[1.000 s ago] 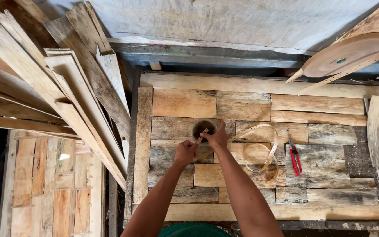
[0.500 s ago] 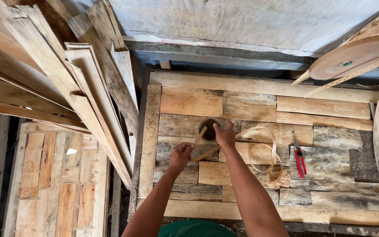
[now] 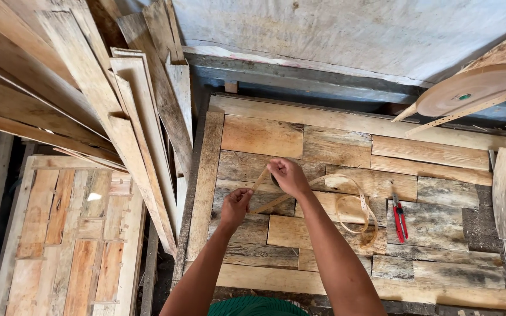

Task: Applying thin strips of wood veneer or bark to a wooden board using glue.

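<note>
Step in hand, as I read it: winding or unwinding a thin pale strip off a small dark roll over the wooden desk (image 3: 346, 123).

Right hand (image 3: 288, 177) sits on top of the dark roll (image 3: 274, 180); the roll is mostly hidden under the fingers. Grip is closed around it, fingers curled over the top.

Left hand (image 3: 235, 205) is lower and to the left, near the desk's left rail. Grip is pinched shut on the strip (image 3: 260, 178), which runs taut and diagonal from this hand up to the roll. A second run of strip goes from the left hand toward the right hand's underside; can't tell where it ends.

Loose length of the same strip loops (image 3: 355, 208) on the desk to the right of the right forearm, lying slack in a curl.

Red-handled pliers (image 3: 399, 219) lie flat on the desk further right, apart from both hands. Wooden disc (image 3: 469, 89) leans at the upper right. Stack of planks (image 3: 89, 105) leans at the left; a slatted panel (image 3: 71, 234) lies below them.

Next move likely calls for keeping the strip taut between the hands while the roll turns, and the slack loop feeding without snagging.
</note>
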